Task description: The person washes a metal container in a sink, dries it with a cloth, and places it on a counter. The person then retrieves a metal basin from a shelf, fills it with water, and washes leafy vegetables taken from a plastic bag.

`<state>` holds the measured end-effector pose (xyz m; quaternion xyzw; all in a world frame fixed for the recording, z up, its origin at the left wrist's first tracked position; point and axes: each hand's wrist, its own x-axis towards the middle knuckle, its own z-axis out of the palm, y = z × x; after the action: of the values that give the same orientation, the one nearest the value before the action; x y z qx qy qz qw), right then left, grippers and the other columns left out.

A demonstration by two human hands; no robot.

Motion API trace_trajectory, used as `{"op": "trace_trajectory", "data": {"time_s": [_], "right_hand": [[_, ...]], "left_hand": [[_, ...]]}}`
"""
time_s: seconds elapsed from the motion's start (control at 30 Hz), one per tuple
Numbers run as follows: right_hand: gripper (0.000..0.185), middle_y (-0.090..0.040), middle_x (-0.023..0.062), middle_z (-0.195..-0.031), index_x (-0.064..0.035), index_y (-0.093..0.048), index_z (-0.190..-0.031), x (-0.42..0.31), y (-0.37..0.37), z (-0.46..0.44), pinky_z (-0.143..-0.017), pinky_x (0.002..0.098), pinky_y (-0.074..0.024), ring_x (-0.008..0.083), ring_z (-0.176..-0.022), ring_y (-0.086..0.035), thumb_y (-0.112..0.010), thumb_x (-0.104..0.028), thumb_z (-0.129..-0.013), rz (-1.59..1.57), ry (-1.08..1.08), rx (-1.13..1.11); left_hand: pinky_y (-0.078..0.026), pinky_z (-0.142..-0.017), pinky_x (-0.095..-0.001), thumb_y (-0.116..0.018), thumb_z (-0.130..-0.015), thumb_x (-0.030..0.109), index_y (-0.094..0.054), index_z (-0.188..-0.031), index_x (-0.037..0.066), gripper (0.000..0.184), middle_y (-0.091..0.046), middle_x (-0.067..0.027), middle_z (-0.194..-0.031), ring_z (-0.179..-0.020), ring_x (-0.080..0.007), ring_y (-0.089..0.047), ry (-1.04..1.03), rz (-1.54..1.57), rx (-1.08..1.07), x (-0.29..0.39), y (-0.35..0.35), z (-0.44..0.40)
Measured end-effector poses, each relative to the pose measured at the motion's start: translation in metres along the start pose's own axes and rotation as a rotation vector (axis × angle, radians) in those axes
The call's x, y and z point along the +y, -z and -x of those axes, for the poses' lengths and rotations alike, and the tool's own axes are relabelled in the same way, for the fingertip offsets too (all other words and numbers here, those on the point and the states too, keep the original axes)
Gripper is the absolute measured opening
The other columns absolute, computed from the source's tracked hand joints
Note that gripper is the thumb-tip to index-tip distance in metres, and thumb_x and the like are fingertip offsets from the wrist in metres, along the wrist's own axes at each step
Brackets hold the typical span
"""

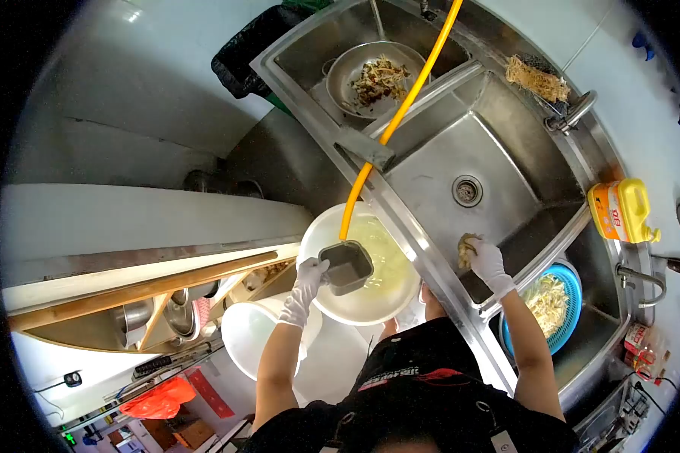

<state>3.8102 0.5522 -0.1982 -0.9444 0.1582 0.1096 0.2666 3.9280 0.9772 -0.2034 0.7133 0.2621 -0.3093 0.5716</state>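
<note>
My left hand (307, 281), in a white glove, is closed on the edge of a square metal container (346, 267). The container is held over a large white basin (398, 300) of yellowish water. A yellow hose (364, 172) hangs down with its end just above the container. My right hand (487, 266), gloved too, holds a tan scrubbing pad (466, 251) inside the middle steel sink (446, 174), near its front wall.
A metal bowl (347, 69) with food scraps lies in the far left sink. At right, a blue basket (574, 302) holds pale shredded vegetables. A yellow jug (619, 210) stands on the sink's edge. A white bucket (245, 336) is at lower left.
</note>
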Motion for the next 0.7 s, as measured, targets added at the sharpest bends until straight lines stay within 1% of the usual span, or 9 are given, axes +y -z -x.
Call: {"op": "trace_trajectory", "data": {"time_s": [0.07, 0.17, 0.2, 0.3, 0.33, 0.47, 0.57, 0.63, 0.7], "right_hand": [[0.024, -0.058, 0.016, -0.098, -0.0081, -0.062, -0.098, 0.001, -0.004, 0.004, -0.077, 0.0399, -0.0467, 0.0345, -0.086, -0.058, -0.057, -0.013, -0.075, -0.006, -0.002, 0.01], [0.024, -0.058, 0.016, -0.101, -0.0086, -0.063, -0.098, -0.001, -0.005, 0.008, -0.077, 0.0397, -0.0467, 0.0345, -0.087, -0.058, -0.056, -0.012, -0.076, -0.01, -0.029, 0.005], [0.024, -0.058, 0.0159, -0.102, -0.0086, -0.063, -0.098, -0.003, -0.003, 0.009, -0.078, 0.0396, -0.0467, 0.0344, -0.087, -0.058, -0.056, -0.012, -0.076, -0.006, -0.045, -0.004], [0.024, -0.058, 0.0159, -0.104, -0.0085, -0.063, -0.099, -0.01, -0.001, 0.013, -0.078, 0.0393, -0.0468, 0.0342, -0.088, -0.058, -0.057, -0.013, -0.075, -0.006, -0.078, -0.019], [0.025, -0.058, 0.0159, -0.104, -0.0085, -0.063, -0.099, -0.011, -0.001, 0.013, -0.079, 0.0393, -0.0468, 0.0341, -0.089, -0.058, -0.057, -0.013, -0.075, -0.008, -0.086, -0.022], [0.026, -0.058, 0.0155, -0.104, -0.009, -0.063, -0.1, -0.008, -0.002, 0.014, -0.079, 0.0395, -0.0468, 0.0341, -0.089, -0.058, -0.058, -0.014, -0.075, -0.029, -0.034, 0.012], [0.025, -0.058, 0.0153, -0.104, -0.0096, -0.063, -0.1, -0.01, -0.002, 0.013, -0.079, 0.0397, -0.0469, 0.0341, -0.089, -0.058, -0.058, -0.014, -0.075, -0.026, -0.026, 0.017], [0.025, -0.059, 0.0153, -0.104, -0.0097, -0.063, -0.099, -0.008, 0.001, 0.01, -0.078, 0.0399, -0.047, 0.0339, -0.089, -0.058, -0.058, -0.014, -0.076, -0.019, -0.027, 0.051], [0.025, -0.059, 0.016, -0.104, -0.0102, -0.063, -0.1, -0.005, 0.007, 0.001, -0.078, 0.0401, -0.0472, 0.0336, -0.089, -0.058, -0.057, -0.014, -0.076, -0.093, -0.053, 0.104]], "left_hand": [[-0.043, -0.043, -0.0271, -0.063, -0.083, 0.018, -0.054, -0.076, 0.002, 0.019, -0.055, -0.0068, -0.059, -0.046, -0.0155, -0.051, 0.027, 0.02, -0.053, 0.001, -0.004, -0.007], [-0.043, -0.045, -0.029, -0.061, -0.084, 0.016, -0.055, -0.078, 0.002, 0.016, -0.054, -0.0073, -0.06, -0.048, -0.017, -0.05, 0.083, 0.17, -0.176, 0.001, -0.006, -0.015], [-0.044, -0.058, -0.0305, -0.06, -0.084, 0.011, -0.055, -0.083, 0.0, 0.012, -0.054, -0.0069, -0.066, -0.058, -0.0171, -0.051, 0.109, 0.252, -0.223, -0.001, -0.007, -0.018], [-0.041, -0.055, -0.0287, -0.06, -0.084, 0.011, -0.056, -0.081, 0.0, 0.012, -0.053, -0.0056, -0.065, -0.056, -0.0164, -0.049, 0.12, 0.322, -0.324, 0.0, -0.013, -0.017], [-0.04, -0.054, -0.0276, -0.06, -0.084, 0.014, -0.056, -0.079, 0.002, 0.014, -0.051, -0.0037, -0.064, -0.055, -0.0154, -0.048, 0.1, 0.329, -0.337, -0.001, -0.017, -0.016], [-0.04, -0.057, -0.0275, -0.06, -0.084, 0.013, -0.056, -0.081, 0.002, 0.012, -0.053, -0.005, -0.065, -0.058, -0.016, -0.049, 0.104, 0.271, -0.386, 0.007, -0.025, -0.011], [-0.039, -0.057, -0.0265, -0.059, -0.084, 0.014, -0.055, -0.083, 0.002, 0.013, -0.051, -0.0039, -0.064, -0.057, -0.0151, -0.048, 0.105, 0.351, -0.4, 0.015, -0.035, 0.001], [-0.038, -0.055, -0.0265, -0.058, -0.085, 0.015, -0.054, -0.085, 0.002, 0.013, -0.05, -0.0031, -0.065, -0.056, -0.0149, -0.046, 0.106, 0.265, -0.377, 0.009, -0.03, -0.007], [-0.037, -0.052, -0.0274, -0.056, -0.086, 0.014, -0.053, -0.083, 0.005, 0.01, -0.049, -0.0026, -0.066, -0.056, -0.0151, -0.046, 0.076, 0.299, -0.371, 0.005, -0.032, -0.012]]}}
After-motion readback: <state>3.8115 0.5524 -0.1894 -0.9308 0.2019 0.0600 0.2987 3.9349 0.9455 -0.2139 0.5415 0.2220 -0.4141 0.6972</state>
